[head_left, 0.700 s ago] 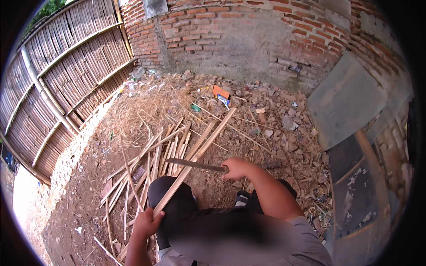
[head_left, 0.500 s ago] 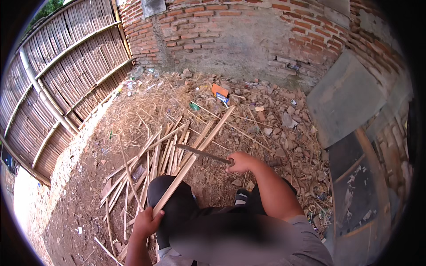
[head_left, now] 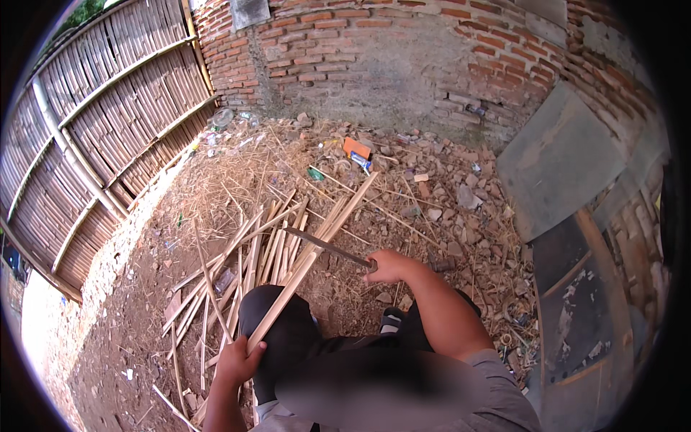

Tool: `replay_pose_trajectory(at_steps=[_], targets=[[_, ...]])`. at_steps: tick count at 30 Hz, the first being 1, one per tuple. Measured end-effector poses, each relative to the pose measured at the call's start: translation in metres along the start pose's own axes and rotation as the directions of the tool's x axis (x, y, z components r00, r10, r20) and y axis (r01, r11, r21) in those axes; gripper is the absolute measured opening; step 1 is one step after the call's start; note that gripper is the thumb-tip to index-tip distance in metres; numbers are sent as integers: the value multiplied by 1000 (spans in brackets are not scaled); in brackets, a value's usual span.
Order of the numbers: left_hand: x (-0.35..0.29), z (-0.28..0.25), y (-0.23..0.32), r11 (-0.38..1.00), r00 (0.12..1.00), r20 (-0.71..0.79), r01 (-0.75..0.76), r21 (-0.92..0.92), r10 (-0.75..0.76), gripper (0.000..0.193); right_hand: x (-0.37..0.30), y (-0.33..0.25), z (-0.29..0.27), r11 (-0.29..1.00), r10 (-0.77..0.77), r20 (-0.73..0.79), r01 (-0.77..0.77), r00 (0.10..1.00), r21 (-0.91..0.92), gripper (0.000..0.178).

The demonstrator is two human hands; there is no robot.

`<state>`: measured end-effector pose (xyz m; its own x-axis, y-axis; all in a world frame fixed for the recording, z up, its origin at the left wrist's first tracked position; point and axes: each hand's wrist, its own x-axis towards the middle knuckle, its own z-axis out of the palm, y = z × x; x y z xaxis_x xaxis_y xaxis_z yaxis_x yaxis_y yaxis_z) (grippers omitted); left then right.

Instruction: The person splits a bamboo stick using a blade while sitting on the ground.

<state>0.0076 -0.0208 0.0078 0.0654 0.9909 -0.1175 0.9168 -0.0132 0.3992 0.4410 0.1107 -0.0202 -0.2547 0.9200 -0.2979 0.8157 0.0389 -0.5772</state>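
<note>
My left hand (head_left: 239, 360) is closed round the near end of a long, pale bamboo strip (head_left: 291, 288). The strip slants up and away to the right, lying across my dark-clad left knee (head_left: 270, 309). In my closed right hand (head_left: 387, 266) is the handle of a long, dark-bladed machete (head_left: 327, 247). Its blade points left and slightly away, crossing over the strip about midway along. Whether the edge bites into the strip I cannot tell. Several more split bamboo strips (head_left: 268, 248) lie in a loose heap beyond and left of my knee.
A woven bamboo fence (head_left: 137, 115) stands on the left, a worn brick wall (head_left: 403, 65) at the back. Grey sheets (head_left: 561, 162) and a dark framed panel (head_left: 576, 302) lean on the right. Rubble (head_left: 461, 216), dry straw (head_left: 223, 180) and an orange piece (head_left: 357, 148) litter the ground.
The machete and my right hand have shifted slightly left and nearer along the strip. The strip's far end has moved a little left. My left hand keeps its grip and place.
</note>
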Motion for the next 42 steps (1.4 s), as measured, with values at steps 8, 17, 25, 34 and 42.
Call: replay_pose_trajectory(at_steps=[8, 17, 25, 34, 42], targets=[[1, 1, -1, 999, 1000, -19, -11, -40, 10, 54, 1, -1, 3, 1000, -6, 9, 6, 1000, 29, 45], [1, -1, 1, 1000, 1000, 20, 10, -28, -10, 51, 1, 1, 6, 999, -5, -33, 6, 999, 31, 36], [3, 9, -10, 996, 999, -37, -40, -77, 38, 56, -5, -5, 2, 996, 13, -20, -11, 1000, 88, 34], [3, 11, -10, 997, 999, -39, -26, -75, 23, 55, 1, 4, 6, 998, -46, -36, 47, 998, 35, 36], [1, 9, -5, 999, 999, -47, -27, -38, 25, 55, -1, 4, 5, 994, -16, -7, 17, 1000, 112, 37]])
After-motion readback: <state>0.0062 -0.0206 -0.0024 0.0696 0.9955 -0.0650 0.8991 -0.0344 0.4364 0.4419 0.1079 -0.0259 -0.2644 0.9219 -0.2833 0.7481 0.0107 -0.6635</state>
